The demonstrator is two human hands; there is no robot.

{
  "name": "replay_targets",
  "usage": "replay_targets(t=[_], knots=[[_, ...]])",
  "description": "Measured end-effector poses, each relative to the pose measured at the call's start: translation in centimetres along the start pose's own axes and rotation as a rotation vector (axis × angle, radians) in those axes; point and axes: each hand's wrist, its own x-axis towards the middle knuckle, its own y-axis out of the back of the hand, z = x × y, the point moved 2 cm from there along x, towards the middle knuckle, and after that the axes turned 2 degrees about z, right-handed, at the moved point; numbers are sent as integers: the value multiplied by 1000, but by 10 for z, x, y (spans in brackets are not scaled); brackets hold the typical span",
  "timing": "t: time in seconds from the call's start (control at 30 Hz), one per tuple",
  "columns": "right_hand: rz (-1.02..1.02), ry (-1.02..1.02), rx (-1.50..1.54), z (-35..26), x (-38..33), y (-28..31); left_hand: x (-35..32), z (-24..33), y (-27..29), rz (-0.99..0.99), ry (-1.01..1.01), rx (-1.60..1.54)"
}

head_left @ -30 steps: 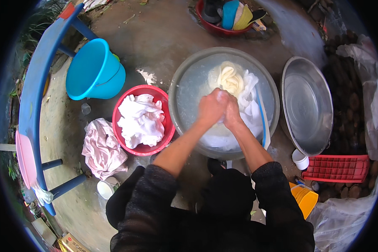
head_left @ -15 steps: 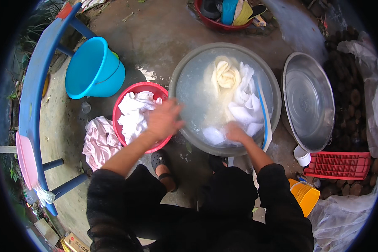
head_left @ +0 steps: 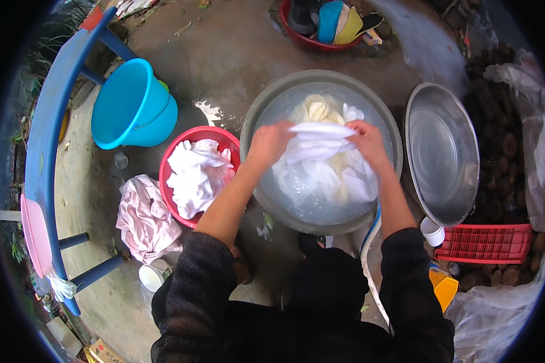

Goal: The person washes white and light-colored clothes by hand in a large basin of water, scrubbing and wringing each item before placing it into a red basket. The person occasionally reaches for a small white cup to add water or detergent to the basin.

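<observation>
Over a large grey tub (head_left: 262,209) of cloudy water, my left hand (head_left: 271,144) and my right hand (head_left: 368,144) are both closed on a white cloth (head_left: 320,134), stretched between them. Its lower part trails into the water. Just beyond it, a cream cloth (head_left: 318,109) lies bunched in the tub. More white fabric (head_left: 303,181) floats on the near side. My left forearm passes over the edge of a red basin (head_left: 171,202), which holds a pile of white clothes (head_left: 200,175).
A pink garment (head_left: 144,221) and a white cup (head_left: 154,275) lie at left. Behind them are a turquoise bucket (head_left: 121,109) and a blue bench (head_left: 39,151). A metal basin (head_left: 439,157), red crate (head_left: 484,243) and yellow container (head_left: 444,289) stand right. A hose (head_left: 371,278) runs beside my right leg.
My left hand has moved right, from over the red basin to the tub. Both hands now hold a white cloth raised from the water. The hose has slipped toward the tub's near rim.
</observation>
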Motion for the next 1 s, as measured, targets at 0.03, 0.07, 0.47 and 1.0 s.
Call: replay_targets(t=[0.03,0.07,0.47,1.0], knots=[[105,127,-156,6,-3,-11,-5,-8,-13,-33,36,51],[202,249,-308,10,-13,-32,-16,-13,-26,-69,82,104],[-224,-6,-304,57,-6,-47,-31,-30,-44,-555,170,122],[-93,-409,837,-88,-45,-58,-8,32,-20,204,297,-930]])
